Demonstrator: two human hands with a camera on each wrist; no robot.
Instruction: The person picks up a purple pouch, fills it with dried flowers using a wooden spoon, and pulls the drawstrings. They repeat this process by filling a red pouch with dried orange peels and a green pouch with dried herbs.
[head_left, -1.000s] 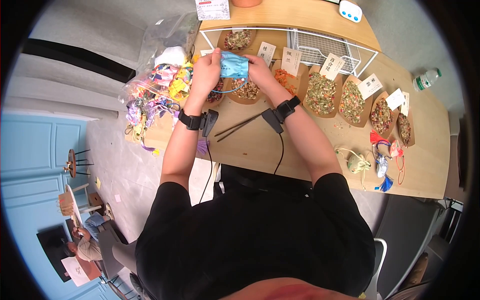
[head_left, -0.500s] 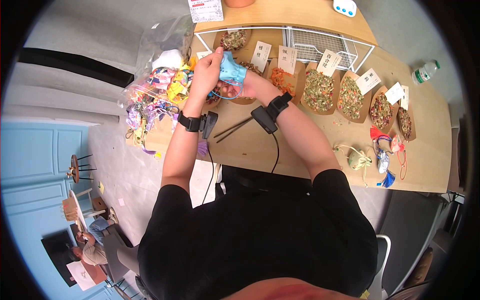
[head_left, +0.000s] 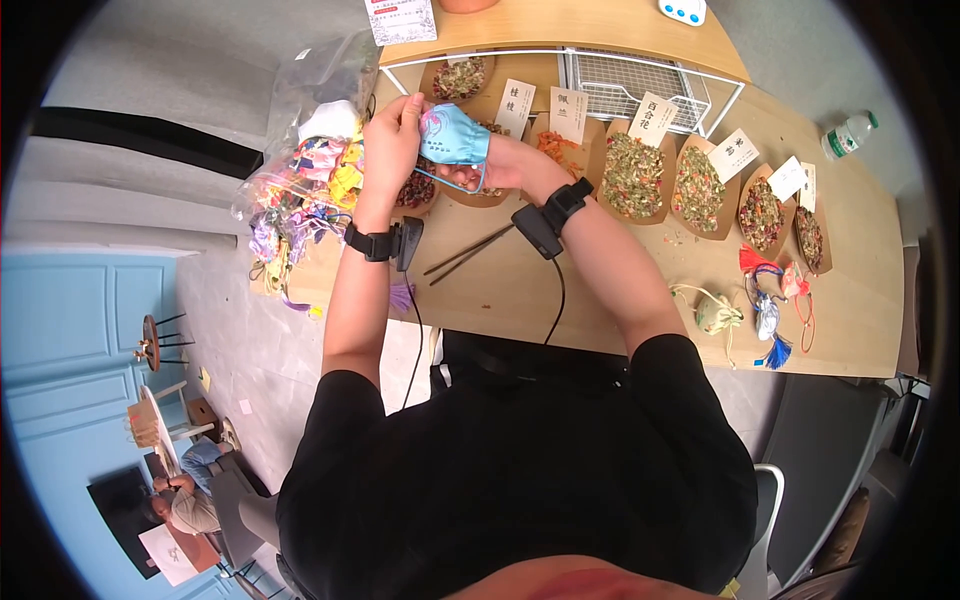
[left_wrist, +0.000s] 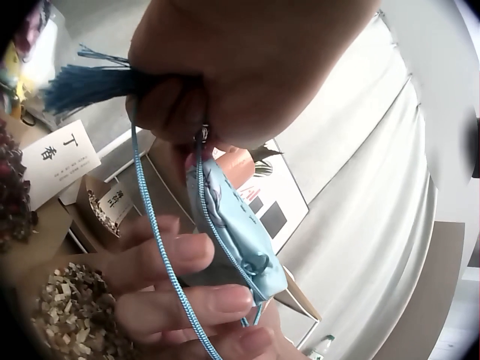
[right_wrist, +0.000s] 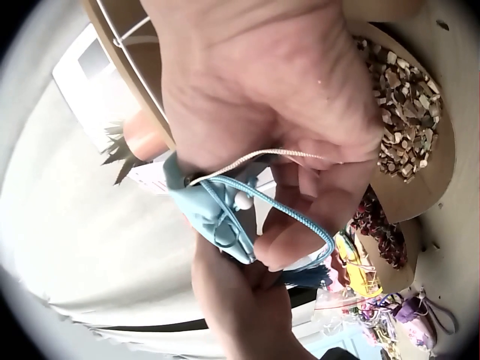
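Note:
My left hand (head_left: 392,145) pinches one end of a light-blue cloth drawstring pouch (head_left: 455,138), together with a dark-blue tassel (left_wrist: 90,86) that sticks out past its fingers. At the pouch's other end is my right hand (head_left: 508,165), its thumb side against the gathered mouth and its thumb hidden. The right fingers (left_wrist: 191,300) curve loosely beside the pouch; I cannot tell whether this hand grips it. A braided blue cord (left_wrist: 161,247) loops past those fingers. In the right wrist view, a white bead (right_wrist: 244,199) hangs by the mouth and a pale cord (right_wrist: 259,154) crosses the palm.
Paper trays of dried herbs (head_left: 632,180) with name cards line the table. Black chopsticks (head_left: 465,255) lie below my hands. A bag of colourful sachets (head_left: 300,190) stands left; a green pouch (head_left: 717,312) and tasselled sachets (head_left: 768,318) lie right. Behind is a wire-framed shelf (head_left: 560,25).
My right hand has turned from the pouch's right edge so its fingers sit below it. My left hand has shifted slightly left, and the pouch moved left and turned, showing a pink motif.

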